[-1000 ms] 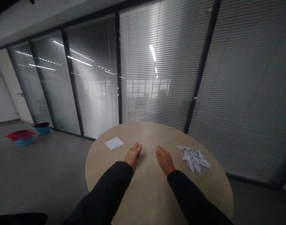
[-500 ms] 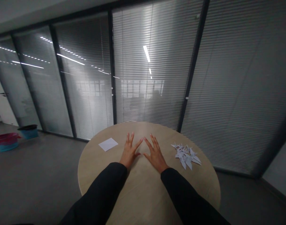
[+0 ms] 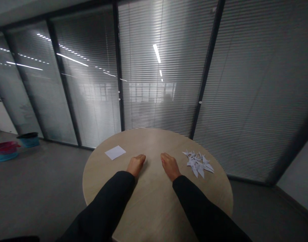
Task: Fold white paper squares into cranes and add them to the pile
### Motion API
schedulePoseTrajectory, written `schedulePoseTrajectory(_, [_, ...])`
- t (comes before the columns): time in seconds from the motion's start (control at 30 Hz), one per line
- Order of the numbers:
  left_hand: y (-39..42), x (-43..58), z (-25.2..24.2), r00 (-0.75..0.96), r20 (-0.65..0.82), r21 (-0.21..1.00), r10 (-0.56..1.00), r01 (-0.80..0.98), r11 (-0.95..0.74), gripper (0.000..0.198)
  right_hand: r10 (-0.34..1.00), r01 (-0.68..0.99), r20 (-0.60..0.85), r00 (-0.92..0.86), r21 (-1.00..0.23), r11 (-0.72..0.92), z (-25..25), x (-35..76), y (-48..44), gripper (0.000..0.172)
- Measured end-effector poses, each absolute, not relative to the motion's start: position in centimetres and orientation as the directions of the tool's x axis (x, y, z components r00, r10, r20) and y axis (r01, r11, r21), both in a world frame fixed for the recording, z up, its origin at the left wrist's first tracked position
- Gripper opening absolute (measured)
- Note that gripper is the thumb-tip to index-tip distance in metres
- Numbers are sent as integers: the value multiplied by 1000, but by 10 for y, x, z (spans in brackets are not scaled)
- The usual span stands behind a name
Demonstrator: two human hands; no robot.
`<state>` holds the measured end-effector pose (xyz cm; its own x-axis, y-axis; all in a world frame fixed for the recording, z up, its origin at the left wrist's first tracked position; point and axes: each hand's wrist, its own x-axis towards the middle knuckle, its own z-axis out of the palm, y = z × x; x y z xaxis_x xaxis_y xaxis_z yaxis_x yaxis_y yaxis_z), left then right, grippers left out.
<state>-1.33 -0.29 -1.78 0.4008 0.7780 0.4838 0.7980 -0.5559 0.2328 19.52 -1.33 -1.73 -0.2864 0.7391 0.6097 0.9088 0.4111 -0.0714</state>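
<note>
- Left hand (image 3: pixel 136 165): fingers curled under, grip clenched on nothing, resting on the bench, near a flat square of white paper (image 3: pixel 115 152).
- Right hand (image 3: pixel 170 166): grip likewise clenched and empty, on the bench, just beside a loose heap of creased, sharp-pointed paper cranes (image 3: pixel 198 164).
- Round pale wood-grain bench (image 3: pixel 154 143): carries both hands, the paper and the cranes.
- Behind it: glass partition (image 3: pixel 244 101) with slatted blinds.
- On the grey floor (image 3: pixel 43 181): a red-and-blue tub (image 3: pixel 5 151) and a blue bin (image 3: pixel 28 143) with a black rim; contents probably hidden, too dim to tell.
</note>
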Motion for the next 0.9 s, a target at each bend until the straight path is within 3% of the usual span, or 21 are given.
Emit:
schedulePoseTrajectory(0.23, [-4, -17, -16, 323, 502, 294, 802, 809, -509, 26, 735, 908, 626, -261, -99, 407, -21, 197, -12, 28])
schedulePoseTrajectory(0.4, [4, -18, -19, 240, 619, 225, 748, 858, -461, 31, 728, 914, 660, -188, -155, 376, -23, 195, -9, 33])
schedulePoseTrajectory(0.47, [8, -17, -22, 249, 690, 158, 679, 864, -478, 45, 711, 908, 676, -192, -152, 390, -23, 192, -9, 36])
schedulePoseTrajectory(0.53, [11, -16, -24, 245, 703, 100, 668, 895, -434, 53, 726, 919, 647, -234, -95, 382, -24, 189, -9, 53])
schedulePoseTrajectory(0.63, [12, -16, -30, 235, 598, 72, 766, 937, -343, 53, 821, 954, 536, -196, -90, 286, -26, 186, -11, 64])
schedulePoseTrajectory(0.77, [12, -19, -37, 213, 390, 72, 896, 963, -260, 54, 931, 967, 314, -186, -107, 229, -28, 185, -15, 61])
schedulePoseTrajectory(0.9, [12, -21, -40, 221, 286, 83, 932, 964, -254, 58, 974, 969, 141, -176, -148, 196, -29, 187, -18, 58])
